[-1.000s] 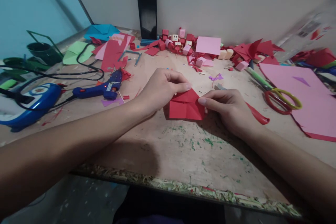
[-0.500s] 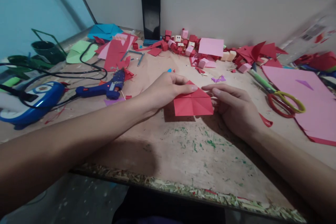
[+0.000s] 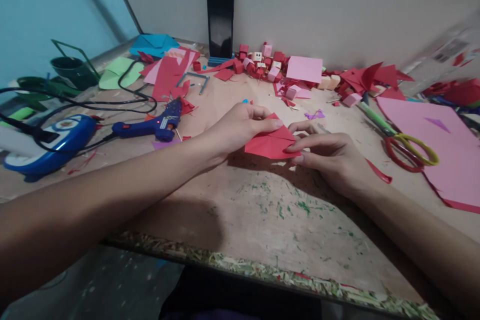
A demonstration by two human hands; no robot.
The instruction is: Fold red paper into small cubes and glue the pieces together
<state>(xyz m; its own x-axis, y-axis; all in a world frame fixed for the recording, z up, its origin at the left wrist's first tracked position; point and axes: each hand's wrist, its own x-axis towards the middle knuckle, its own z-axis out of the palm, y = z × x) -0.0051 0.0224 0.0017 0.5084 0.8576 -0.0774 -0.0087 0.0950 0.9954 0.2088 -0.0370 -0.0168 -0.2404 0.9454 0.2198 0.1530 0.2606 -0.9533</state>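
A creased red sheet of paper [image 3: 270, 144], partly folded to a point at the top, is held between my two hands a little above the table. My left hand [image 3: 247, 127] pinches its upper left part, thumb on top and fingers behind. At the lower right corner, my right hand [image 3: 326, 155] has the paper between its thumb and fingers. The underside of the paper and some fingertips are hidden.
Scissors [image 3: 407, 150] lie on pink paper [image 3: 446, 160] at the right. A blue glue gun [image 3: 150, 127] with its cable is on the left. Small paper cubes [image 3: 262, 65] and a phone [image 3: 220, 22] stand along the back wall.
My right hand has moved its grip to the paper's lower right corner. The lower edge of the paper has tilted and curved upward. The left hand keeps its pinch.
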